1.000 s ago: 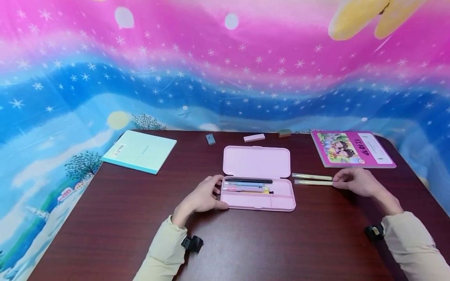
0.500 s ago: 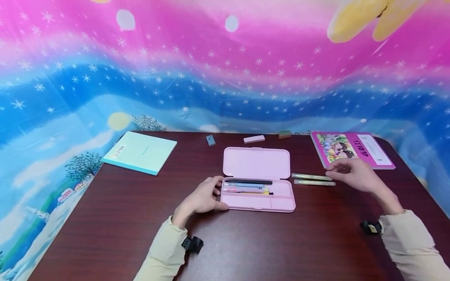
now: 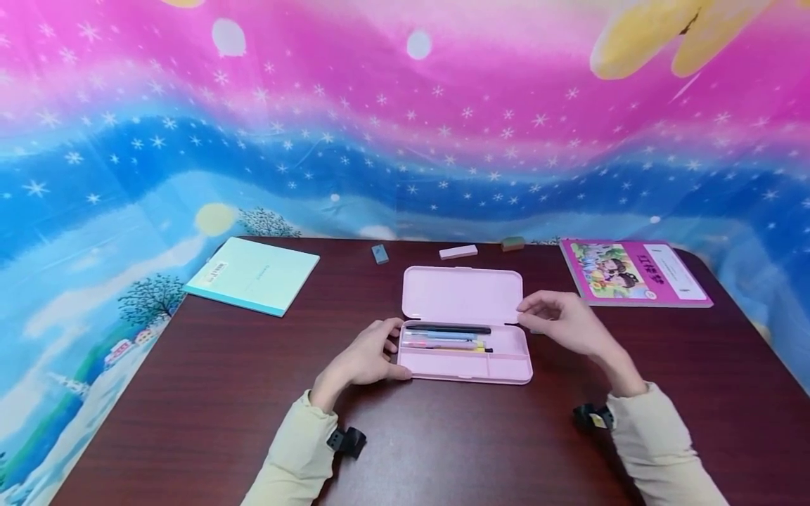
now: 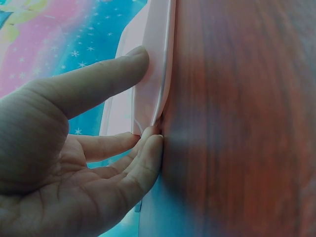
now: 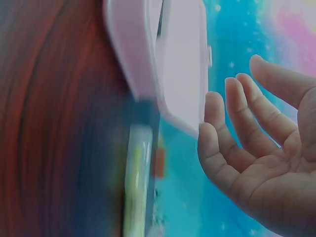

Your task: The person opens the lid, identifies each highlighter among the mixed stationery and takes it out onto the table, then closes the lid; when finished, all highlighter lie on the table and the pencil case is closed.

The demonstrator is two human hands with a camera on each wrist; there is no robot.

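Note:
An opened pink pencil case (image 3: 443, 362) lies at mid-table, its lid (image 3: 462, 295) folded back. My left hand (image 3: 362, 355) grips its left end, thumb at the front corner and fingers along the side. Inside the back compartment are a black pen (image 3: 448, 329) and several other slim writing tools (image 3: 443, 344). My right hand (image 3: 565, 323) holds nothing; its fingers are loosely bent beside the case's right hinge. Beneath that hand lie the yellowish pens, mostly hidden in the head view; one pen (image 5: 137, 182) shows in the right wrist view.
Along the back edge lie a blue eraser (image 3: 380, 254), a pink eraser (image 3: 458, 251) and a greenish-brown block (image 3: 512, 244). A mint notebook (image 3: 259, 275) is at the back left, a magenta picture-covered book (image 3: 635, 274) at the back right. A printed cloth (image 3: 405, 140) hangs behind.
My right hand has let go of the yellowish pens at the right, lifted off them and moved left to the case's right side. My left hand has stayed in place.

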